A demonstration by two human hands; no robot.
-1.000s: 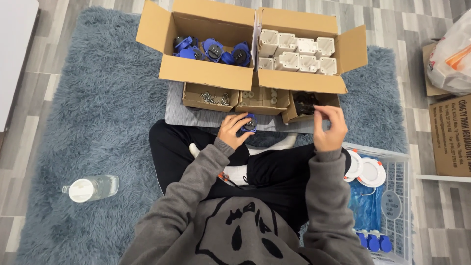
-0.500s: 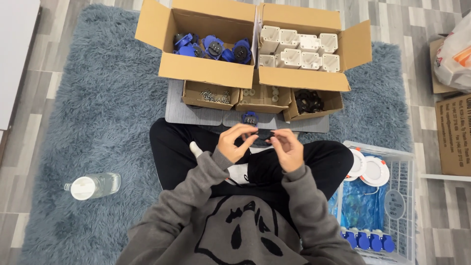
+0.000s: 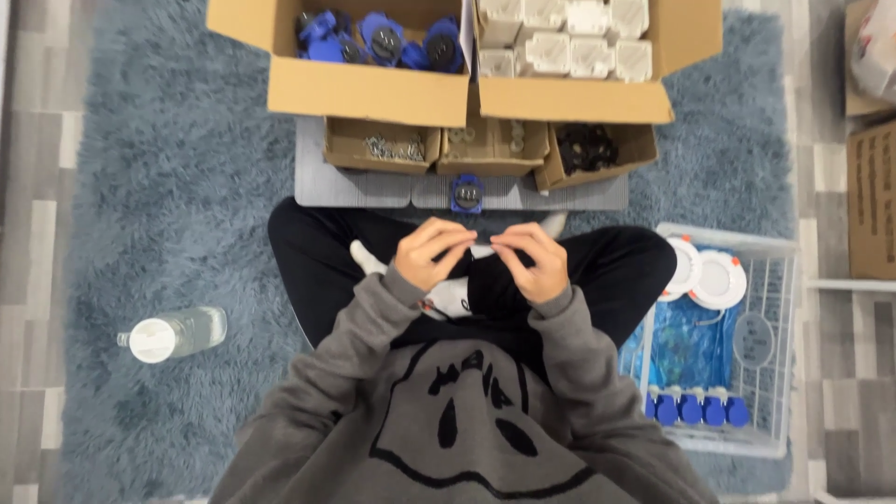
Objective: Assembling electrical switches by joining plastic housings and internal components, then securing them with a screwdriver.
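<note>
My left hand point(image 3: 431, 252) and right hand point(image 3: 530, 258) pinch fingertips together over my lap, just short of the blue part point(image 3: 467, 193) on the grey board point(image 3: 355, 189), both equally near it.

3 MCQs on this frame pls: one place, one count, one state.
1. Where does the lone blue part lie?
A. on the grey board just ahead of the hands
B. in the white wire basket
C. beside the water bottle

2. How many small open cardboard trays sit in the row on the grey board?
A. one
B. three
C. five

3. How are the two hands placed?
A. far apart on the rug
B. each inside a big box
C. close together over the lap, fingertips nearly meeting

Key: 1 A, it sits alone on the board below the middle tray. 2 B, three trays side by side. 3 C, left hand and right hand meet over the crossed legs.
</note>
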